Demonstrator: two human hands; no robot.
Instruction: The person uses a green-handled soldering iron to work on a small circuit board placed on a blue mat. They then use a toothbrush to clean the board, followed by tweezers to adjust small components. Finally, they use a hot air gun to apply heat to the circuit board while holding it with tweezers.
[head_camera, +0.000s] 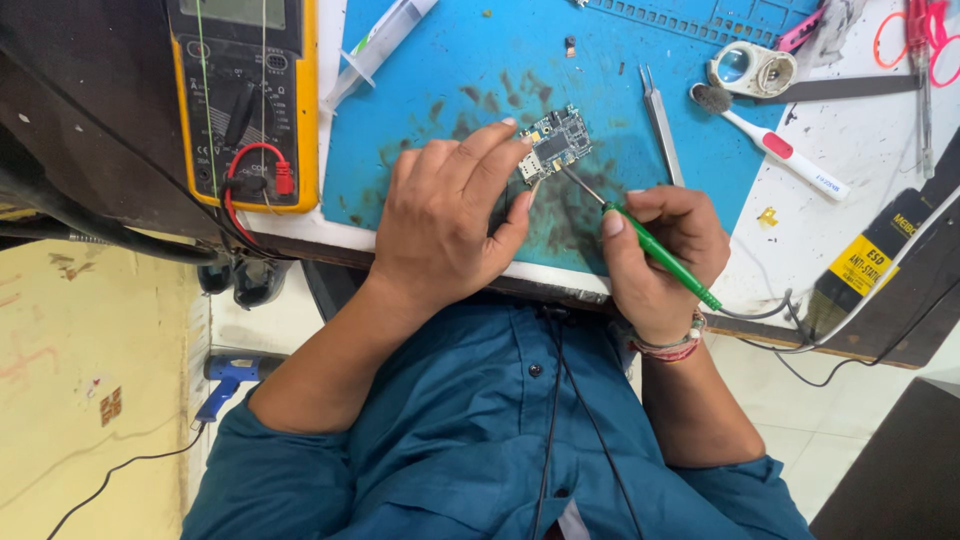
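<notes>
Circuit board (558, 141) pinned; soldering iron (655, 250) seemingly touching.

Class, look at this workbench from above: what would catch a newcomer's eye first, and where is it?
At centre, on the stained blue mat, the left hand steadies a small circuit board while the right hand touches a green-handled iron to its edge. At upper left lies a yellow multimeter; tweezers lie just right of the board.

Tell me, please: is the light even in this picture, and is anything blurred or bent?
Head view: bright, even daylight on the blue mat, soft shadow under the left hand; the circuit board and soldering iron in the right hand are sharp; wide-lens bending curves the table edges.
</notes>
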